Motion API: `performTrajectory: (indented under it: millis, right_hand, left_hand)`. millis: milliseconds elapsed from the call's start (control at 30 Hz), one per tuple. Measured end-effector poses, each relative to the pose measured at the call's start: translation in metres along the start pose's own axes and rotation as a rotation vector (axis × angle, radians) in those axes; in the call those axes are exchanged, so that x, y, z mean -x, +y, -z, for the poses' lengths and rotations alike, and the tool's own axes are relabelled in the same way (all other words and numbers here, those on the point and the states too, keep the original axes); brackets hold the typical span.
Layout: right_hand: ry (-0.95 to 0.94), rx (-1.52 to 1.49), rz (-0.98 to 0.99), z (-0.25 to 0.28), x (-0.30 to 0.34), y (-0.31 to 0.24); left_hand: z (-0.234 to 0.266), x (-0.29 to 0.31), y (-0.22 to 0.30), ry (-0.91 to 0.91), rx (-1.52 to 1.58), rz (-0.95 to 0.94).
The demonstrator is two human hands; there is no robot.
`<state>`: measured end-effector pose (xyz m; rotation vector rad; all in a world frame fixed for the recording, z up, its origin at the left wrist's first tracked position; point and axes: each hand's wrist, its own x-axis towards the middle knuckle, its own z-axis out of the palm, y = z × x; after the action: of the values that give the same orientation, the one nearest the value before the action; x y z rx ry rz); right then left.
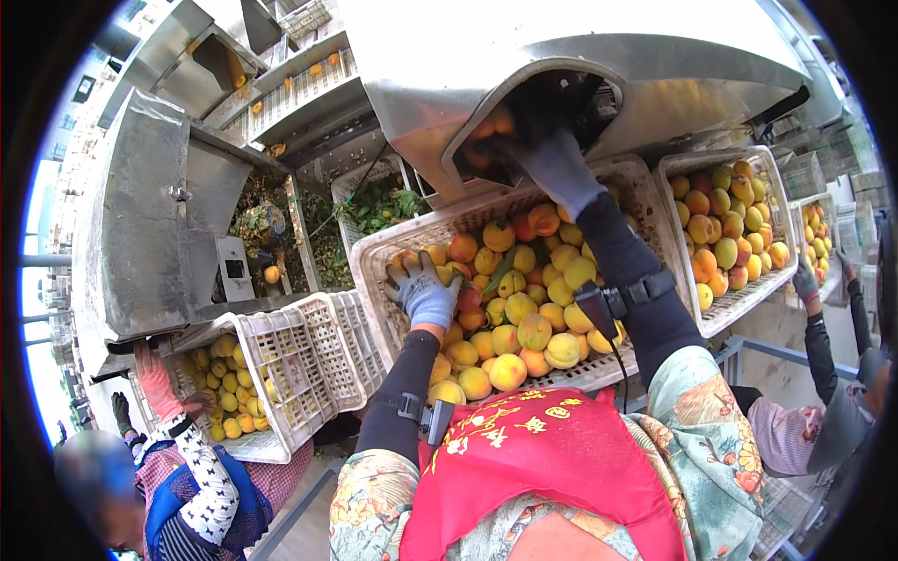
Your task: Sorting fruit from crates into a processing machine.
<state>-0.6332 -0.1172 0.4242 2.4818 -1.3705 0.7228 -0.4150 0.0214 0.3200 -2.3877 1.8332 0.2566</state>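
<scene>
A white plastic crate (423, 234) full of yellow and reddish peaches (534, 332) stands before me, with a few green leaves among the fruit. At the crate's left side, my left hand (426, 294) in a grey-blue glove rests on the peaches, its fingers spread. My gloved right hand (558, 170) reaches over the crate's far side into the dark opening of a metal chute (449, 122). Motion blur and shadow hide its fingers there. Orange-coloured fruit shows inside the opening beside that hand.
To the right stands another crate of peaches (725, 224); at left a co-worker's pink-gloved hand (159, 383) touches a tilted crate (290, 360). Beyond my crate is a bin of leaves (379, 210). Metal machine housing (140, 215) rises at left. Another person (842, 411) works at far right.
</scene>
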Motion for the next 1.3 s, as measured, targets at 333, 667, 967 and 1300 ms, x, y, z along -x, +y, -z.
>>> performTrajectory:
  millis: [333,667,967,1300]
  right_hand:
    - [-0.377,-0.744,-0.317,0.021,0.089,-0.061]
    - [-1.131,-0.337,-0.214,0.021,0.157,-0.104]
    - [-0.803,-0.964,-0.447,0.05,0.175,-0.063]
    - [-0.58,-1.652,-0.929,0.077,0.108,-0.058]
  left_hand:
    - [0.028,-0.032,-0.024,-0.356,-0.237,-0.537]
    - [-0.006,-0.026,-0.026,-0.356,-0.348,-0.473]
    - [0.025,0.002,-0.03,-0.298,-0.069,-0.298]
    - [0.063,0.058,0.008,-0.824,2.207,-0.144]
